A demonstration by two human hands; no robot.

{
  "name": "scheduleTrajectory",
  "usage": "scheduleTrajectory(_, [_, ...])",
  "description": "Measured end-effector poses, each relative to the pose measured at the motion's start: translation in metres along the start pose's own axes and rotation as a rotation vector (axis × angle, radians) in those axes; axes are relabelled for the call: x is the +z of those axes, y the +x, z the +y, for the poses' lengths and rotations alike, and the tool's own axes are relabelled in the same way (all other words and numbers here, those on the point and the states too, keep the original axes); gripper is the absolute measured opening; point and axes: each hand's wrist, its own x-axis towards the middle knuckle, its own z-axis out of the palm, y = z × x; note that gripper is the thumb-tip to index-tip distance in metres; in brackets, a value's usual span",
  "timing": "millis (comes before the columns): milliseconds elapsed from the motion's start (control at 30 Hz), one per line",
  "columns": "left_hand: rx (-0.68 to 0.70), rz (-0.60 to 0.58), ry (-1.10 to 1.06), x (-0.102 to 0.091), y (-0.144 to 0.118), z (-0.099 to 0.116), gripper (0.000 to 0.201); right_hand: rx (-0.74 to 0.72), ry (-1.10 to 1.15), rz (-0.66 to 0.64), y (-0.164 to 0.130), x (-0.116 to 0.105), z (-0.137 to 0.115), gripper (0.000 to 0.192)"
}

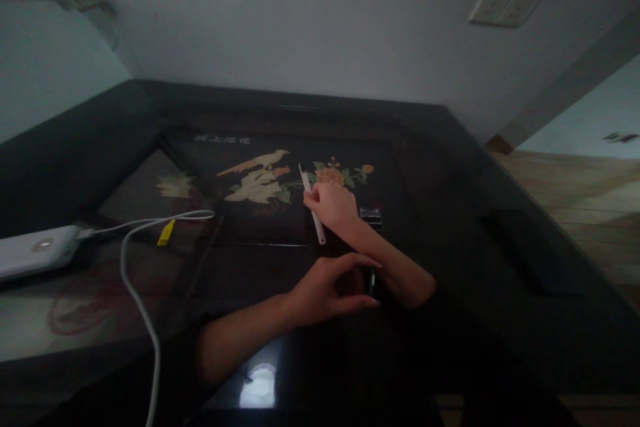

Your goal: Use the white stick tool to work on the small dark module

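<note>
My right hand point(334, 205) is closed around a slim white stick-like tool point(318, 227), with a dark upper end and a small hole at its lower end. It slants over the printed flower picture on the dark tabletop. Nearer to me, my left hand point(327, 288) pinches a small, thin dark piece point(372, 281) with a pale edge between thumb and fingers. I cannot make out its kind. This piece is close in front of my right forearm. Beside my right wrist lies a small black item point(371, 218) with shiny, clear-looking sections.
On the left a white power bank-like device point(40, 250) has a white cable point(135, 280) with a yellow tag point(167, 233). A dark flat object point(530, 250) lies on the right of the black table point(425, 147). Wall sockets point(510, 3) are behind.
</note>
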Motion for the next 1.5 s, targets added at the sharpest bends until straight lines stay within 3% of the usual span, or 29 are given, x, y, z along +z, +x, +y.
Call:
scheduleTrajectory(167, [-0.050, 0.184, -0.053, 0.000, 0.005, 0.001, 0.048, 0.054, 0.115, 0.144, -0.009, -0.045, 0.039, 0.032])
scheduleTrajectory(200, [-0.056, 0.212, -0.069, 0.001, 0.006, 0.000, 0.047, 0.024, 0.277, 0.170, -0.015, -0.053, 0.049, 0.029])
scheduleTrajectory(267, [-0.069, 0.258, -0.104, 0.000, 0.007, 0.000, 0.046, -0.022, 0.544, 0.144, -0.034, -0.064, 0.068, 0.020])
scheduleTrajectory(400, [-0.093, 0.349, -0.144, -0.001, 0.010, -0.002, 0.044, 0.116, 0.779, 0.080, -0.077, -0.065, 0.090, 0.019])
scheduleTrajectory(567, [-0.161, 0.402, -0.171, -0.004, 0.013, -0.003, 0.042, 0.281, 0.974, 0.019, -0.108, -0.040, 0.083, 0.019])
scheduleTrajectory(633, [-0.181, 0.407, -0.173, -0.004, 0.013, -0.003, 0.042, 0.248, 0.945, -0.085, -0.112, -0.034, 0.076, 0.018])
scheduleTrajectory(833, [-0.172, 0.296, -0.125, 0.001, 0.006, -0.001, 0.043, 0.228, 0.983, -0.119, -0.116, -0.034, 0.069, 0.013])
scheduleTrajectory(967, [-0.188, 0.293, -0.102, 0.002, 0.004, -0.001, 0.042, 0.213, 1.070, -0.166, -0.119, -0.030, 0.066, 0.011])
scheduleTrajectory(1500, [-0.149, 0.300, -0.069, 0.000, 0.006, -0.003, 0.041, 0.194, 0.996, -0.065, -0.121, -0.025, 0.064, 0.006])
